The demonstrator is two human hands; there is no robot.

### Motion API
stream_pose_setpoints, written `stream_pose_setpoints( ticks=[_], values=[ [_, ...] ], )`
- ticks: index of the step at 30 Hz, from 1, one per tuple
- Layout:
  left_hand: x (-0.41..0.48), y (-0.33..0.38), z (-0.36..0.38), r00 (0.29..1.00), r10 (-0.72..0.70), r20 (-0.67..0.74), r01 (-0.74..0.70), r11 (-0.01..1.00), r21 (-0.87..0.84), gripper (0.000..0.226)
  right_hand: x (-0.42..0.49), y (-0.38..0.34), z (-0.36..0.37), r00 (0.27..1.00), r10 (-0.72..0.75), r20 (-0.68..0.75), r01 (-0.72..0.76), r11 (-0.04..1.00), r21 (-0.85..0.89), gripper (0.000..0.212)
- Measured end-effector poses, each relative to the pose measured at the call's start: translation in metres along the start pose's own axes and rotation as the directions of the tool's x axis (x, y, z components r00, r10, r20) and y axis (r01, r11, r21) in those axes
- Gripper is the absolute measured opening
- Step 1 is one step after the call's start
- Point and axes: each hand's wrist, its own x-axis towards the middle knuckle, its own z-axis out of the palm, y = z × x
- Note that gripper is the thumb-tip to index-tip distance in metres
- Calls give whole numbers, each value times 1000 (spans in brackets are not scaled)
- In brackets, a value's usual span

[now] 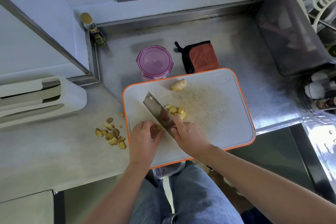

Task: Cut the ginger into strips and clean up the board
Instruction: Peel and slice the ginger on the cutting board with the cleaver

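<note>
Blue jeans [190, 196] at 6 o'clock, below the counter edge. Both forearms reach up onto the white cutting board with orange rim [227, 123].

Left hand [145, 137]: fingers curled down on a small ginger piece [158, 127], at 8 o'clock on the board.

Right hand [189, 135]: wrapped around the handle of the steel cleaver [157, 110], forefinger stretched forward beside the blade. The blade angles toward 11 o'clock, just beside the left hand's fingers.

Pale yellow ginger slices [175, 111] are heaped against the blade's right face, near board centre. Unpeeled ginger knob [179, 84] at 12 o'clock on the board.

Brown ginger trimmings [111, 134] lie on the grey counter [72, 151] at 9 o'clock, off the board.

Beyond the board: round purple-lidded container [154, 62] at 11 o'clock, orange cloth with black trim [201, 56] at 12.
</note>
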Motion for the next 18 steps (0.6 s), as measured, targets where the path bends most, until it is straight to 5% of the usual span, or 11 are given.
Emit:
stream_pose_setpoints(
  ticks=[18],
  values=[
    [-2,1,-4,997,77,-3,-76,993,90,9,2,-3,6,1000,-16,-4,16,999,-35,19]
  ],
)
